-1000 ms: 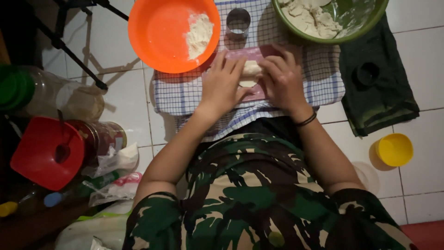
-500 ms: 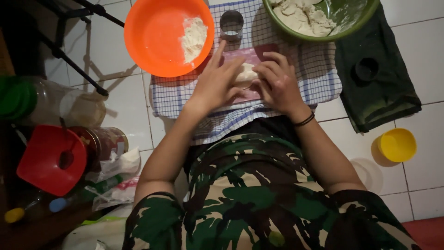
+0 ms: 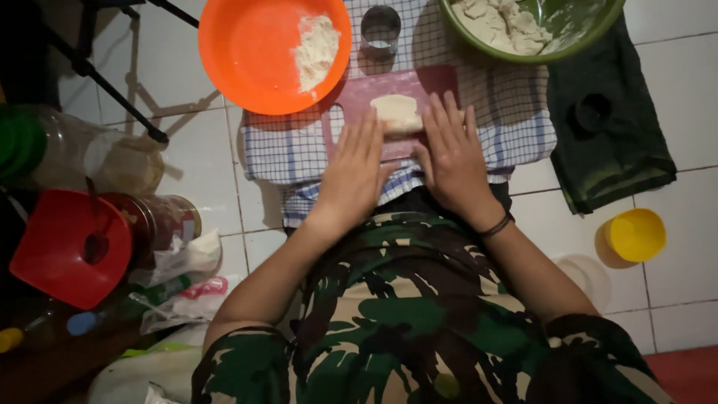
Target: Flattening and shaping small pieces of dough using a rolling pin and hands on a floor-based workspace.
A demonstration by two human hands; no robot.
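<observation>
Flanking a folded dough piece (image 3: 397,112) on the pink board (image 3: 441,82), the left hand (image 3: 353,173) and right hand (image 3: 451,153) lie flat, fingers spread, gripping nothing. One piece looks shaped; much dough remains in the far green bowl (image 3: 598,30).

Glossy plastic orange bowl (image 3: 254,56), checked cloth (image 3: 516,127) matt

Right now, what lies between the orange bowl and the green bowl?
In the head view, a small metal cup stands on the checked cloth between orange bowl and green bowl.
</observation>
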